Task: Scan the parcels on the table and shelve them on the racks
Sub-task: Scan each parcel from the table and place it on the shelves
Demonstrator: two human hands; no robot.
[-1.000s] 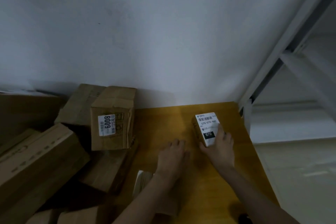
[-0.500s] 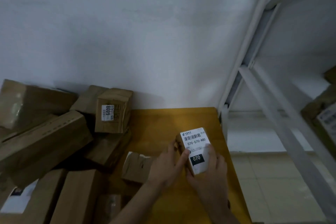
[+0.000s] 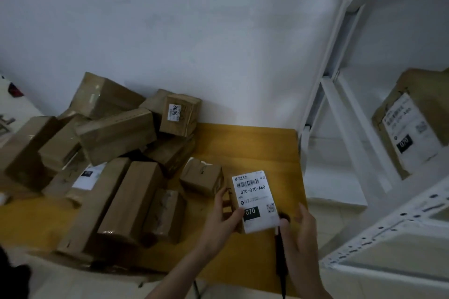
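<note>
Head view looks down on a yellow table set against a pale wall. Its right edge runs just beside the white rack, with pale floor showing in the gap between them. The table's right part, behind the hands, is bare wood up to the wall; that is the open room.

The left and middle of the table carry a heap of brown boxes, some leaning on each other, reaching back to the wall. One box on top bears a "6008" label. A small carton sits at the heap's right fringe, just beside the left hand. On the rack shelf at right lies a shelved box with a white label marked 070.

The parcel, small with a white label reading 070-070-A80, is held above the table near its right front corner. The left hand grips its left side, thumb on the label face, fingers curled behind. The right hand is at the parcel's lower right corner, thumb near it; whether it touches the parcel I cannot tell. A dark slim thing, perhaps a scanner, runs down along its palm, and the fingers look loosely curled round it.
</note>
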